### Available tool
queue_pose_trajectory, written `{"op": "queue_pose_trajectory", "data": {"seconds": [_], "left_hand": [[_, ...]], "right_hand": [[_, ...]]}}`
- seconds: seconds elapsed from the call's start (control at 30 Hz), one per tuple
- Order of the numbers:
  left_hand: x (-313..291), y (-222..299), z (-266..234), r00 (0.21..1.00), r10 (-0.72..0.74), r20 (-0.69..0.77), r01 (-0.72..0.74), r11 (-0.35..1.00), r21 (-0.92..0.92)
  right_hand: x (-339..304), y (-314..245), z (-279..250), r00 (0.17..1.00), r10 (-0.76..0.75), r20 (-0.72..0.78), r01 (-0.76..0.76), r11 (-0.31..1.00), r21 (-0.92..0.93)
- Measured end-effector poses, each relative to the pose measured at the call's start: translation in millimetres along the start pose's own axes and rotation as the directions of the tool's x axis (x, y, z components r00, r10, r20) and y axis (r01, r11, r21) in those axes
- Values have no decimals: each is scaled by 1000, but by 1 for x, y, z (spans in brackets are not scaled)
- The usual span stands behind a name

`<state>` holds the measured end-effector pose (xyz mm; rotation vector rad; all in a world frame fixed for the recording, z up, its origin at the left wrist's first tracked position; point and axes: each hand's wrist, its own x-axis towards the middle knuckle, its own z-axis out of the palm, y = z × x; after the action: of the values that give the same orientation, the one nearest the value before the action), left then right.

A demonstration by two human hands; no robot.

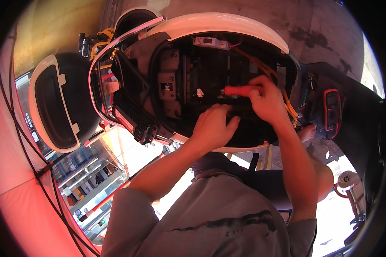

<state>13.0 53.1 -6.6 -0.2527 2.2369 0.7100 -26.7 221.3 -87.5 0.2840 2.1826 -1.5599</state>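
In my right hand [268,100] is a red-handled screwdriver [239,91], pointing left over the inside of a dark, open compartment of a scooter-like vehicle with a cream body panel [227,22]. My fingers wrap its handle; the tip is hard to make out in the shadow. Lower left of it, my left hand [213,127] rests by the compartment's near edge, fingers stretched inward and thumb apart, nothing visible in it. A small white connector [200,92] sits left of the screwdriver tip. Orange cables [266,69] run behind my right hand, near a white breaker-like module [211,42].
On a dark surface to the right lies a red-and-black multimeter [331,110]. A black finned unit [133,119] sits at the compartment's left, beside a cream-rimmed black part [60,107]. A yellow-and-black power tool [99,42] stands beyond. Black cables [23,141] hang at far left.
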Motion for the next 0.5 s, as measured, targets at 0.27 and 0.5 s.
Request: {"op": "queue_pose_trajectory", "data": {"seconds": [0.27, 0.5], "left_hand": [[-8, -6, -10, 934, 250, -255, -136, 909, 393], [25, -28, -22, 972, 68, 224, -163, 884, 439]], "right_hand": [[-9, 5, 4, 998, -47, -51, 48, 999, 20], [-11, 4, 2, 997, 12, -79, -7, 998, 69]]}}
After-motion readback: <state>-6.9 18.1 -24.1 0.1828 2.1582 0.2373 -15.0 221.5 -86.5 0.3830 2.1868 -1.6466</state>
